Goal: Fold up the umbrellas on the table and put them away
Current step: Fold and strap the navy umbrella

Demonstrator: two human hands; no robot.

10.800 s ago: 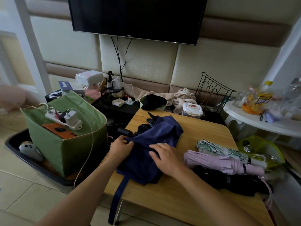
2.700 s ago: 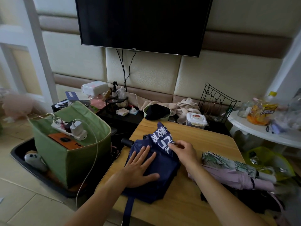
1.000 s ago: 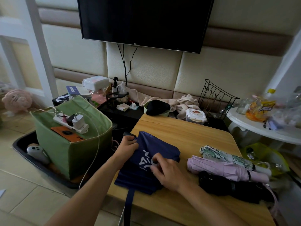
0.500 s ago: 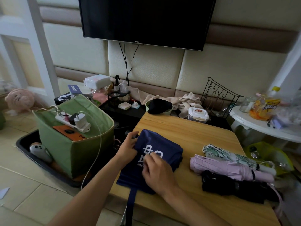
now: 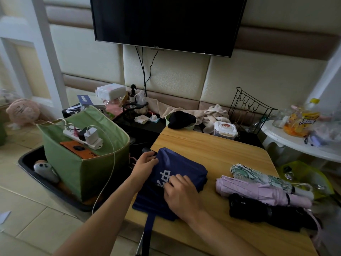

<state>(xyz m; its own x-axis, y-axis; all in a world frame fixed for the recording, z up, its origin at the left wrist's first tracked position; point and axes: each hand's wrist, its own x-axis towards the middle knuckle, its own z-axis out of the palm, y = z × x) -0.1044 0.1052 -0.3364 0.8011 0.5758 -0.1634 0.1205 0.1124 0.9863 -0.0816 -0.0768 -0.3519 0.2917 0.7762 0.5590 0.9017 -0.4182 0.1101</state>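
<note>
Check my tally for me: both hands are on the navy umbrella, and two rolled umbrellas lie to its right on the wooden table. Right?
Not quite: the head view shows three there, a patterned umbrella, a pink umbrella and a black umbrella. Both the left hand and right hand are on the navy umbrella.

Both forearms outstretched, left hand (image 5: 145, 162) with fingers curled, right hand (image 5: 181, 195) knuckles-up, fingers bent.
</note>
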